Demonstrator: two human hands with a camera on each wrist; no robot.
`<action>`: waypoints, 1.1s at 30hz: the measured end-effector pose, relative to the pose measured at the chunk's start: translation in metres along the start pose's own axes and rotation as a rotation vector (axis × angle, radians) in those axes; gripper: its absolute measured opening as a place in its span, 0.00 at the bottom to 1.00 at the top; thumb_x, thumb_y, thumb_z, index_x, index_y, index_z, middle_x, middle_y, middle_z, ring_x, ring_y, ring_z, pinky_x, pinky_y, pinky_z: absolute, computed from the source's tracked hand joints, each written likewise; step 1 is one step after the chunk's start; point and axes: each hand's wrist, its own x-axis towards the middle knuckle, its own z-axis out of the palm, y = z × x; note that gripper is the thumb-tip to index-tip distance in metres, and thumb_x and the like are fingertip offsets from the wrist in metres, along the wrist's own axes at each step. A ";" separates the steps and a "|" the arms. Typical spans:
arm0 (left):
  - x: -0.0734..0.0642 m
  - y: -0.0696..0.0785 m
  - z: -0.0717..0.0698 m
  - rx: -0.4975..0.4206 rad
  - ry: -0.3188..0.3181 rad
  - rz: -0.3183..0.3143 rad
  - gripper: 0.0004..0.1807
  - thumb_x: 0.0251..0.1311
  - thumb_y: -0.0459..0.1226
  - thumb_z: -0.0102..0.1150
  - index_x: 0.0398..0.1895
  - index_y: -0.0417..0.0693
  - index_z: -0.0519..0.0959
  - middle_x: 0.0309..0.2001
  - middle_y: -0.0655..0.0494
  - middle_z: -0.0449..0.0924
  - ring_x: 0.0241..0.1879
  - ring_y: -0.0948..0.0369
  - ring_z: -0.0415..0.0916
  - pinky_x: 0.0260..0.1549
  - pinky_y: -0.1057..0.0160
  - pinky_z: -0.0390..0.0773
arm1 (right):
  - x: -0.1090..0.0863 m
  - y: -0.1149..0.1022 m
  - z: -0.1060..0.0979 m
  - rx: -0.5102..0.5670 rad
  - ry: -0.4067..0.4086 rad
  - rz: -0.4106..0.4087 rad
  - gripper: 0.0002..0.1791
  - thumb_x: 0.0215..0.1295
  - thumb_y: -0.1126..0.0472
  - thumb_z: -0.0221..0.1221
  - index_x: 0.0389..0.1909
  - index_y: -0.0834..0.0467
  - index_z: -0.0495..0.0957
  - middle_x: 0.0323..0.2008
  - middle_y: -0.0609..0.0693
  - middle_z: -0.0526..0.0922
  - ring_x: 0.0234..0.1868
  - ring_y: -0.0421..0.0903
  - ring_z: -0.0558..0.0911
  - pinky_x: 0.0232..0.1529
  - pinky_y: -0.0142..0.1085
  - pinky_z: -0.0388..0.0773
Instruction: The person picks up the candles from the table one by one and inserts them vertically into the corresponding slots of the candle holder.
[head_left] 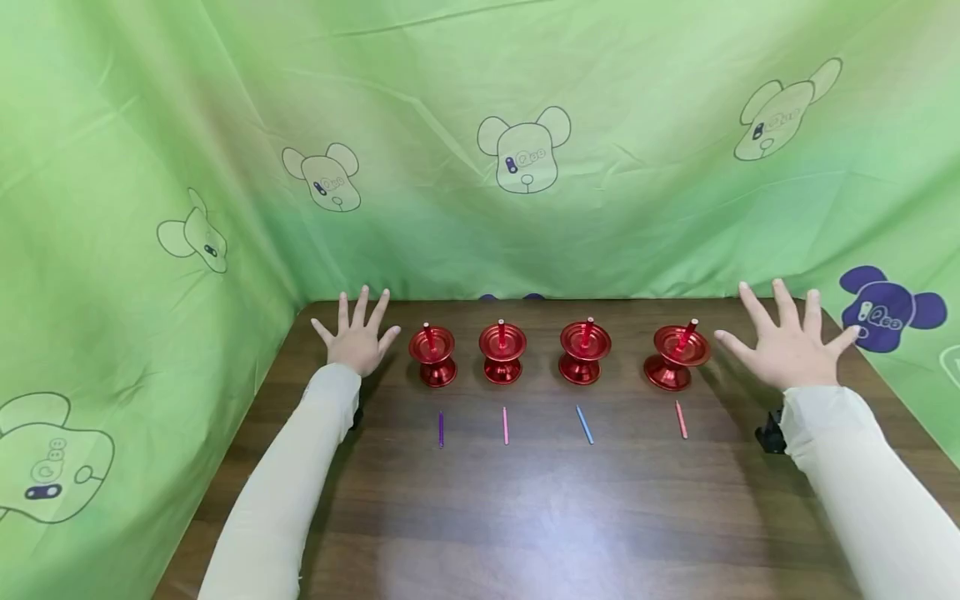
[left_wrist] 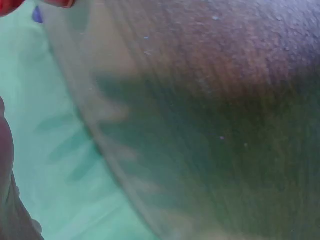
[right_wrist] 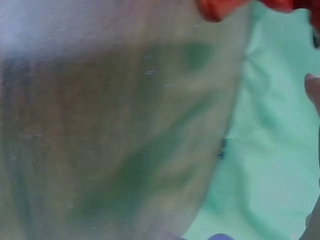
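My left hand (head_left: 357,343) is held with fingers spread and straight, left of the leftmost red metal candle holder (head_left: 437,373). Likewise spread, my right hand (head_left: 795,350) is nearest to the rightmost candle holder (head_left: 669,373); neither hand holds anything. Between these stand two more holders, one at left-centre (head_left: 502,372) and one at right-centre (head_left: 580,369). A thin red stem with a pale tip rises from each dish. In front lie thin candles: purple (head_left: 441,430), light pink (head_left: 506,426), blue (head_left: 585,425) and salmon pink (head_left: 682,420). Red holder edges (right_wrist: 217,9) show in the right wrist view.
The brown wooden table (head_left: 495,517) ends at the back against a green cloth (head_left: 420,225) printed with bear heads. More of that cloth hangs along the left and right sides. A black device (head_left: 770,433) sits at my right wrist.
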 end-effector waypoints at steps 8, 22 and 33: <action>-0.011 0.005 -0.019 -0.034 0.033 0.069 0.37 0.64 0.66 0.27 0.72 0.77 0.28 0.75 0.57 0.29 0.70 0.51 0.15 0.53 0.25 0.23 | -0.009 -0.021 -0.019 0.041 0.105 -0.050 0.44 0.64 0.35 0.47 0.74 0.37 0.34 0.73 0.51 0.23 0.67 0.58 0.16 0.44 0.72 0.11; -0.033 0.020 -0.029 -0.023 0.068 0.204 0.40 0.64 0.65 0.30 0.74 0.68 0.32 0.75 0.60 0.31 0.72 0.54 0.21 0.57 0.30 0.22 | -0.038 -0.115 -0.016 0.251 0.292 -0.255 0.39 0.66 0.49 0.54 0.74 0.50 0.50 0.74 0.54 0.44 0.73 0.57 0.38 0.61 0.67 0.24; -0.045 0.027 -0.016 0.075 0.088 0.276 0.42 0.63 0.66 0.35 0.75 0.61 0.41 0.75 0.61 0.36 0.73 0.53 0.30 0.60 0.30 0.29 | -0.054 -0.192 0.016 0.501 0.278 -0.435 0.33 0.62 0.56 0.60 0.67 0.56 0.63 0.66 0.58 0.62 0.66 0.57 0.63 0.62 0.54 0.60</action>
